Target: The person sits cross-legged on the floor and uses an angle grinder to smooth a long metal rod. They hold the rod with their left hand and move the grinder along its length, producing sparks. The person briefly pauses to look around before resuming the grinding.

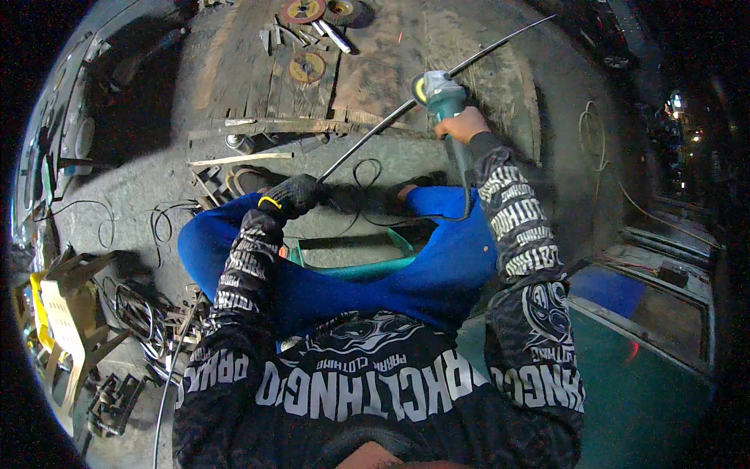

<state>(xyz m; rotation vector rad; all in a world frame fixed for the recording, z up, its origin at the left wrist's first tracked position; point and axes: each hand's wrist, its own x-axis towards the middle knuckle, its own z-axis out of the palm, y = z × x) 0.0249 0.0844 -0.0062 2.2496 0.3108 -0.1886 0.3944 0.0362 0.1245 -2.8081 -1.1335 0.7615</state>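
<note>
My left hand (293, 195), in a black glove with a yellow cuff, is closed around the lower end of a long thin metal rod (371, 130). The rod slants up to the right across a worn wooden board (250, 82). Bare and closed, my right hand (466, 123) grips the body of a green and grey angle grinder (447, 95). The grinder's head, with a yellowish disc (423, 87), is at the rod's middle; whether the disc touches the rod I cannot tell. A dark cord runs down from the grinder beside my right knee.
Abrasive discs (307, 68) and short metal offcuts (334, 37) lie on the board's far part. A can (239, 142) stands by its near edge. Black cable loops (160, 223) lie on the floor at left, near a yellow plastic chair (64, 313). A metal frame (664, 262) is at right.
</note>
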